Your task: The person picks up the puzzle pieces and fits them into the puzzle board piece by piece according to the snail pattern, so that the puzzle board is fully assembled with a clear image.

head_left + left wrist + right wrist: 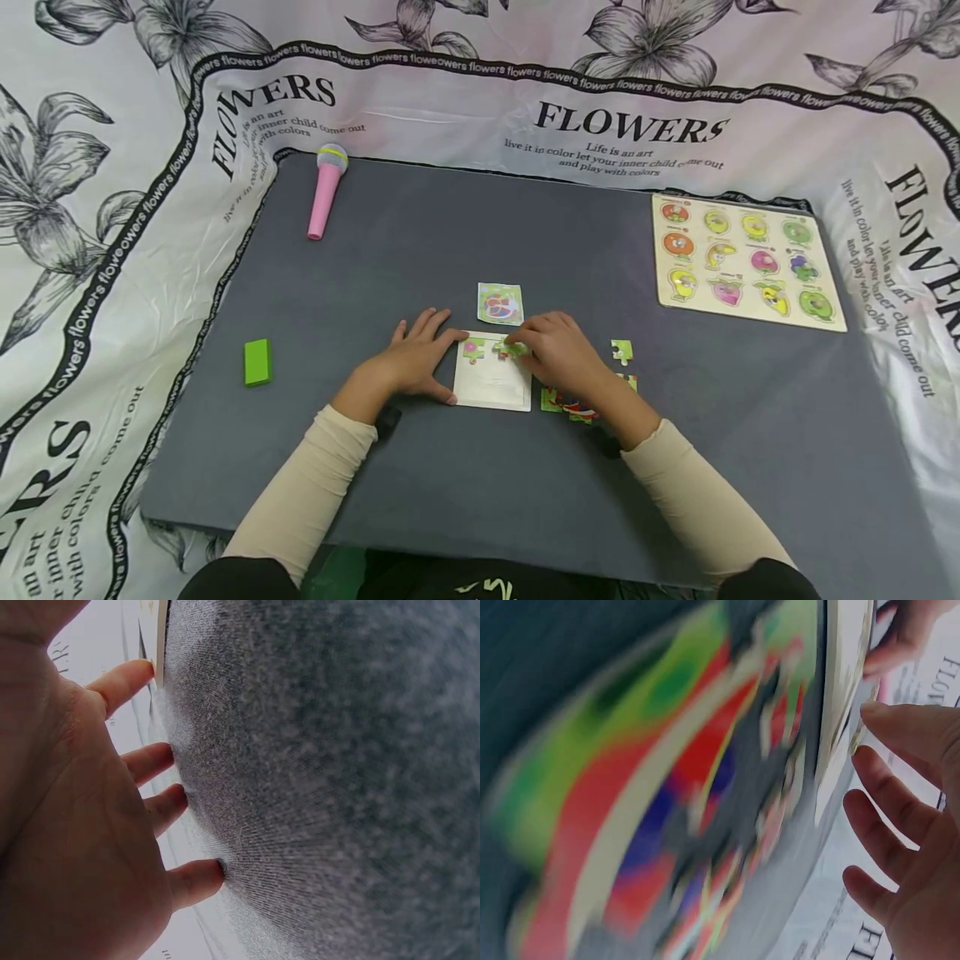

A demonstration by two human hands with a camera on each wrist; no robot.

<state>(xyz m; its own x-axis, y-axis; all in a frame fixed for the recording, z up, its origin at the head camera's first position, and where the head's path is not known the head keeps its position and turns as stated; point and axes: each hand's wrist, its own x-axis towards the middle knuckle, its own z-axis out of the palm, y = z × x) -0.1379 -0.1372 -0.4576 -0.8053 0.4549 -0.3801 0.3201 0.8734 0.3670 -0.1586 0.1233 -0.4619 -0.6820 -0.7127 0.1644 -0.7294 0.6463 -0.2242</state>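
Observation:
A small cream puzzle board (491, 387) lies on the grey table. One puzzle piece (473, 350) with a pink patch sits in its upper left part. My left hand (411, 360) is spread at the board's left side, with index fingertip and thumb right at its edge; in the left wrist view the other fingertips (180, 796) meet the table. My right hand (564, 354) pinches a green puzzle piece (507, 349) over the board's upper right, between thumb and index finger (892, 787). Several loose pieces (552, 402) lie under the right wrist, partly hidden by it.
Just beyond the board is a square picture card (500, 304). A single green piece (622, 352) lies right of the right hand. Farther off are a fruit board (738, 271) at back right, a pink toy microphone (326, 190) at back left and a green block (257, 362) at left.

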